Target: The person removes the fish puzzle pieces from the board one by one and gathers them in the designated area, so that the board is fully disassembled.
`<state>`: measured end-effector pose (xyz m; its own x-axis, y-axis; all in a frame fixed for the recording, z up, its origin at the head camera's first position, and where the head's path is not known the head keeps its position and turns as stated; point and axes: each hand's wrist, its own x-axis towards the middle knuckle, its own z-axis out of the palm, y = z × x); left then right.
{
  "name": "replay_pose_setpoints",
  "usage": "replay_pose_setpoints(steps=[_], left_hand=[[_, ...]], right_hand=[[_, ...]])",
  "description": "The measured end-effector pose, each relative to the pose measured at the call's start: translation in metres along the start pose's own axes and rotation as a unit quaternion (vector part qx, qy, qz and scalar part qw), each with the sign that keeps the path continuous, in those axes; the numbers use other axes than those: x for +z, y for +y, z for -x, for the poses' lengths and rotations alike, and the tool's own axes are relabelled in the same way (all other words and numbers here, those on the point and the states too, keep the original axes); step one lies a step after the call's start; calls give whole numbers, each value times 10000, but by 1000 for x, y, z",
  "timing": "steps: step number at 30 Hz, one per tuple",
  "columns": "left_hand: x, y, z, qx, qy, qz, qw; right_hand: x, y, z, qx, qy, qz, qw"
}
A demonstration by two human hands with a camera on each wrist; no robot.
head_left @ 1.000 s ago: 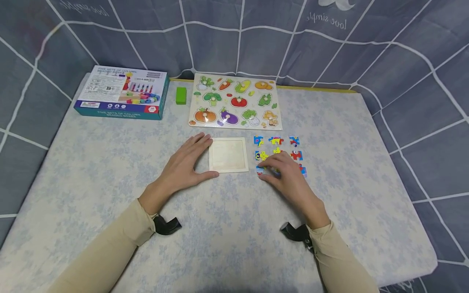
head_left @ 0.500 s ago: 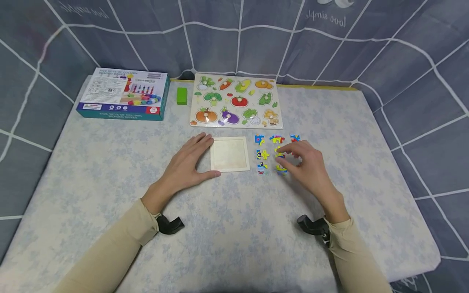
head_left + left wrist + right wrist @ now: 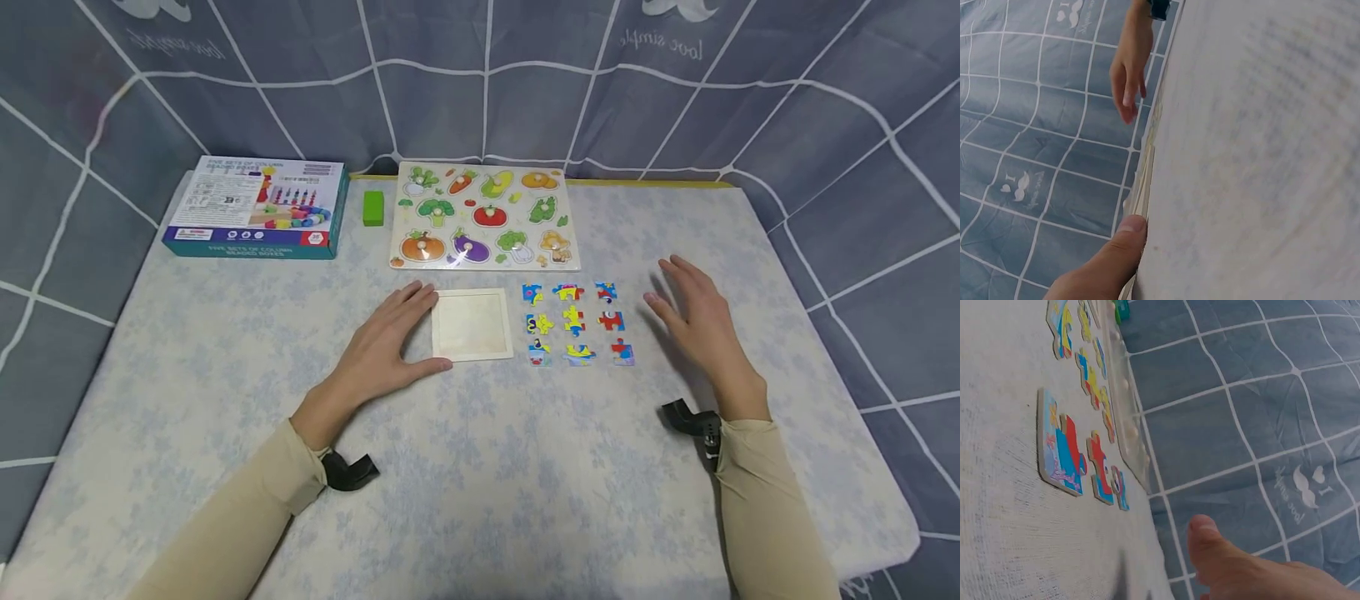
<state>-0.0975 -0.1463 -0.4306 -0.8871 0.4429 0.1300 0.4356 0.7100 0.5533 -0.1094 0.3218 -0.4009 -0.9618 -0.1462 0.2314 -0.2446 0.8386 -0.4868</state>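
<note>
A pale wooden puzzle tray (image 3: 472,325) lies flat in the head view. My left hand (image 3: 378,346) rests at its left side, fingers spread, with fingertips at the far left corner and the thumb at the near left corner. In the left wrist view the thumb (image 3: 1119,247) meets the tray's edge. Several jigsaw pieces in blue, yellow and red, among them a yellow piece (image 3: 573,320) and a red piece (image 3: 611,322), lie apart in rows right of the tray. Beyond them, over the table's right side, my right hand (image 3: 697,321) holds nothing, fingers loosely extended.
A vegetable peg puzzle board (image 3: 483,217) lies behind the tray. Left of it stand a green block (image 3: 372,208) and a boxed bead set (image 3: 255,208). A grey checked curtain (image 3: 540,108) closes off the table's back and sides.
My right hand has lifted off the jigsaw pieces and moved right, leaving all the rows uncovered. My left hand stays at the tray.
</note>
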Motion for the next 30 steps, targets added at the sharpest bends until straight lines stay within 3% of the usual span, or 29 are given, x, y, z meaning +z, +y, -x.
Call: replay_pose_setpoints(steps=[5, 11, 17, 22, 30], left_hand=[[-4, -7, 2, 108, 119, -107, 9998], [-10, -17, 2, 100, 495, -724, 9961], [-16, -25, 2, -133, 186, -1226, 9922], [-16, -26, 0, -210, 146, -1242, 9919], [-10, -24, -1, -291, 399, -1029, 9935]], right_hand=[[9, 9, -4, -40, -139, 159, 9998], [21, 21, -5, 139, -459, 566, 9972], [30, 27, -6, 269, -764, 1072, 9909], [32, 30, -10, 310, -839, 1215, 9886], [30, 40, -17, 233, -966, 1262, 9870]])
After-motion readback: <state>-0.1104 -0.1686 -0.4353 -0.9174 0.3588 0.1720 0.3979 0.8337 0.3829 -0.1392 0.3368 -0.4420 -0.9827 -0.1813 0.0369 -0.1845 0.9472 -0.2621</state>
